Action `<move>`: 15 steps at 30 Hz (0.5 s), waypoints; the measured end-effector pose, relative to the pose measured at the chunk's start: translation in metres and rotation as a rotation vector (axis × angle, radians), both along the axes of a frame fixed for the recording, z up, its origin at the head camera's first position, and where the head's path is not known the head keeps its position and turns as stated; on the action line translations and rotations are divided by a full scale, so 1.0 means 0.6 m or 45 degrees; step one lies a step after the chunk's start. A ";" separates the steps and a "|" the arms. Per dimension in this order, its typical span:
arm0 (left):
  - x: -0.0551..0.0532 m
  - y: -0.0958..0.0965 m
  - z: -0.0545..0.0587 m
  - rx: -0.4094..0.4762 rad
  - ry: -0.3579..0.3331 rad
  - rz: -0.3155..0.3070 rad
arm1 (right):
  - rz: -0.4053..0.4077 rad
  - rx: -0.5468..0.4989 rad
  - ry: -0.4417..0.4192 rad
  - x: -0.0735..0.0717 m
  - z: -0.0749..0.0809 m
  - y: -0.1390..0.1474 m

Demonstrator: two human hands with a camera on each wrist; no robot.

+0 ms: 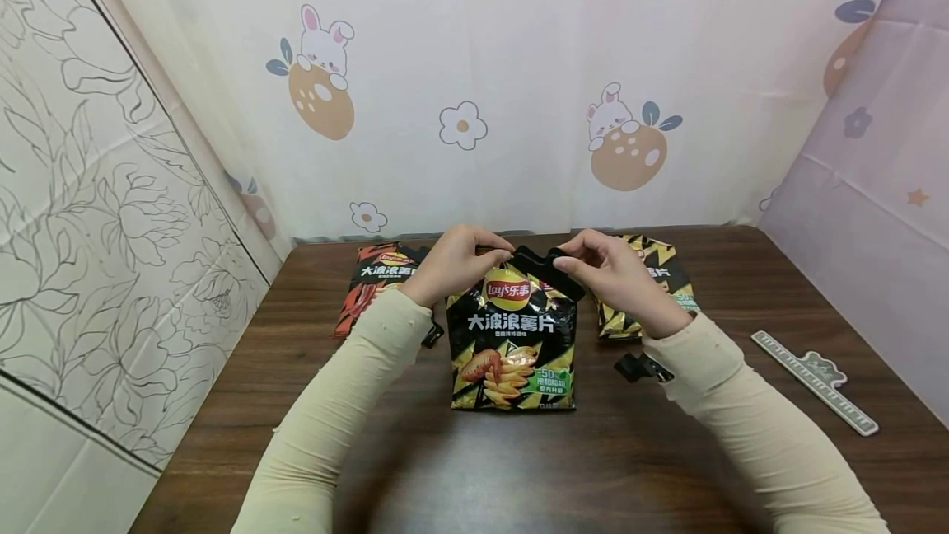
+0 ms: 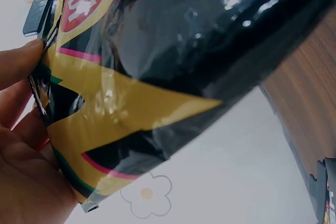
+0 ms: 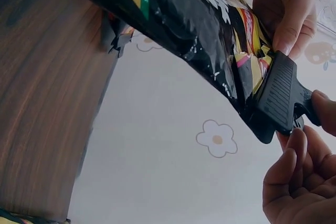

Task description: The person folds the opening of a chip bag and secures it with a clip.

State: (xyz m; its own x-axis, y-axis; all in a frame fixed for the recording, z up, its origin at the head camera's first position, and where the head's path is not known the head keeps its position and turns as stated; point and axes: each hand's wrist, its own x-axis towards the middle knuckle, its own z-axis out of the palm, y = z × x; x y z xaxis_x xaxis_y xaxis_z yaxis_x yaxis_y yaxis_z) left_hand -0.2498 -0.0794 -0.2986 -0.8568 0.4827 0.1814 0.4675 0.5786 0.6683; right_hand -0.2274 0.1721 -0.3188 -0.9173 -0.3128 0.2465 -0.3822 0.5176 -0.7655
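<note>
- Key relation: black clip (image 3: 277, 92) lies just L of the R hand's (image 1: 611, 272) fingertips (head view), across the top R corner of the chip bag (image 1: 511, 324). Long axis slants upper L to lower R, not level w/ the bag's bottom edge.
- R hand = nearer one, right at the clip's handle. Grip: thumb on one side, curled fingers on the other, pinching the handle (R wrist view).
- L hand (image 1: 461, 264): grip pinches the bag's top edge, thumb in front, fingers behind; thumb tip just beside the clip's upper end.
- Bag: btwn both hands, hanging below them, front facing the wearer, approx. upright over the tabletop (image 1: 519, 472). Can't tell if its bottom touches down.
- Clip's long side runs along the gathered top edge; can't tell if it's clamped all the way thru.
- So, my read: any R-hand adj. depends on clip line vs. bag edge, w/ L hand as the steadying side.
- Nearby: red bag (image 1: 354, 303) behind L forearm, yellow-and-black bag (image 1: 617, 326) behind R hand, pale ruler-shaped clip (image 1: 815, 383) far R, well apart.
</note>
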 end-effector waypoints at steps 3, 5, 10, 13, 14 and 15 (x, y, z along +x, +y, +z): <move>0.000 -0.001 0.000 0.014 -0.008 -0.002 | -0.006 0.007 0.009 0.002 0.001 -0.002; 0.001 -0.001 0.000 0.022 -0.011 -0.004 | 0.001 0.001 0.004 0.002 0.000 -0.003; 0.003 0.000 0.002 0.029 0.013 -0.003 | 0.046 -0.047 -0.062 0.000 -0.005 -0.006; 0.003 0.001 0.003 0.026 0.039 -0.005 | 0.048 -0.056 -0.092 -0.002 -0.007 -0.007; 0.003 0.002 0.003 0.024 0.048 -0.005 | 0.044 -0.055 -0.099 -0.003 -0.008 -0.007; 0.003 0.002 0.003 0.021 0.056 -0.004 | 0.041 -0.054 -0.105 -0.003 -0.008 -0.007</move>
